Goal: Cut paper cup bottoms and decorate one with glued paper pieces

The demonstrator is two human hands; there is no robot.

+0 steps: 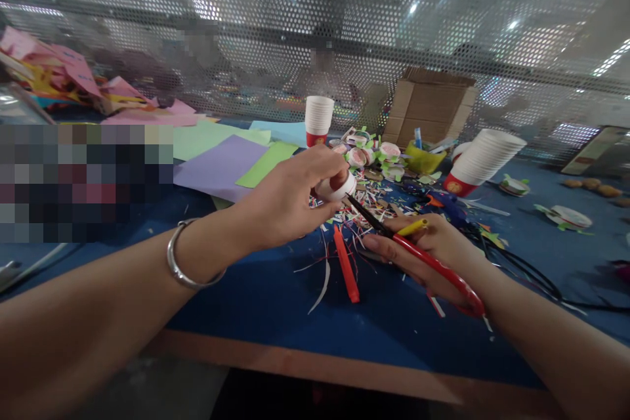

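Note:
My left hand point(290, 200) is closed around a small white and red paper cup point(338, 187), held on its side above the blue table point(275, 302). A silver bangle point(183, 261) sits on that wrist. My right hand point(433, 252) grips red and yellow scissors point(418, 252), whose dark blades point up-left and touch the rim of the cup. Under both hands lie thin paper strips and scraps point(364, 210) and a red strip point(346, 264).
Stacks of paper cups stand behind point(318, 119) and lie at the right point(485, 157). Coloured paper sheets point(221, 164) lie at the left, a cardboard box point(428, 108) and finished cup flowers point(374, 152) at the back. A perforated screen point(315, 26) closes the far side. Black cables point(522, 262) run right.

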